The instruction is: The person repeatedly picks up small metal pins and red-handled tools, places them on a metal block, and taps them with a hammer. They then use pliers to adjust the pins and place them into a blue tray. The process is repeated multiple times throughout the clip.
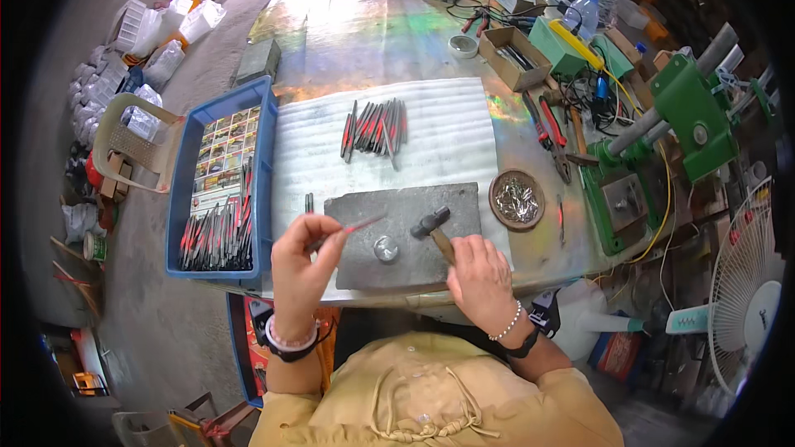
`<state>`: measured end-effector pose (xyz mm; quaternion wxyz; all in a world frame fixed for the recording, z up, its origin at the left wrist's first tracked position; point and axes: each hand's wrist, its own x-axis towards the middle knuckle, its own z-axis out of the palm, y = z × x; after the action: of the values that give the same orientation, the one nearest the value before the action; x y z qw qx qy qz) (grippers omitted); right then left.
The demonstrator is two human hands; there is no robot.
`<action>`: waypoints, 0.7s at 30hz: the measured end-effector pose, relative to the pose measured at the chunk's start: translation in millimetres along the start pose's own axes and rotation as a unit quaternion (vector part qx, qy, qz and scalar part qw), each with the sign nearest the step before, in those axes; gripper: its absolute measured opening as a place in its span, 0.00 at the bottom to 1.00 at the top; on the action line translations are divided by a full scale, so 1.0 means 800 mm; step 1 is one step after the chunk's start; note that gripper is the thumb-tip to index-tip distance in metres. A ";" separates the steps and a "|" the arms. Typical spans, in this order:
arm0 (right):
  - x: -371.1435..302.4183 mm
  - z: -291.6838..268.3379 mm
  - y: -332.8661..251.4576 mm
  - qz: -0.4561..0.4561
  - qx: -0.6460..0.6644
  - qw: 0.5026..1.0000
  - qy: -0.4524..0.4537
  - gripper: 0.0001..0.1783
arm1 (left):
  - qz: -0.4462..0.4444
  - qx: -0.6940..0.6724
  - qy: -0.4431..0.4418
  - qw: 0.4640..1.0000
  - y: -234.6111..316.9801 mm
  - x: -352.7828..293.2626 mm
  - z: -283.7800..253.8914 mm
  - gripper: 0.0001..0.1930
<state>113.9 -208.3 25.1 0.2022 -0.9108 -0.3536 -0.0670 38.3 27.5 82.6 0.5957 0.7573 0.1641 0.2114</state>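
Note:
My left hand (pixel 303 263) pinches a thin metal tool with a red tip (pixel 354 227), holding it slanted over a dark stone slab (pixel 414 207). My right hand (pixel 479 273) grips the wooden handle of a small hammer (pixel 432 225), whose head rests on the slab. A small round shiny metal block (pixel 386 247) sits on the slab between my hands. A loose bunch of the same red-and-grey tools (pixel 374 127) lies farther back on a white corrugated sheet (pixel 447 128).
A blue crate (pixel 184 199) at left holds several red-handled tools and card packs. A round dish of small metal parts (pixel 517 199) sits right of the slab. Pliers (pixel 546 134), boxes, a green press (pixel 671 128) and a fan (pixel 745 281) crowd the right side.

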 end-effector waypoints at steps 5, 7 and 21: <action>0.007 0.003 -0.003 0.019 -0.021 1.000 -0.009 0.19 | -0.035 0.025 -0.040 0.998 -0.019 -0.036 -0.015 0.04; 0.007 0.006 -0.007 0.033 -0.022 0.999 -0.009 0.19 | -0.007 0.022 -0.030 0.999 -0.028 -0.043 -0.016 0.05; -0.004 -0.024 0.124 0.330 0.227 0.911 0.093 0.12 | 0.133 0.134 -0.022 0.982 -0.064 -0.038 0.009 0.05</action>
<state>178.9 -284.5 9.7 0.4459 -0.8949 -0.0178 0.0011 16.2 18.6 28.0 0.4591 0.8497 0.0756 0.2480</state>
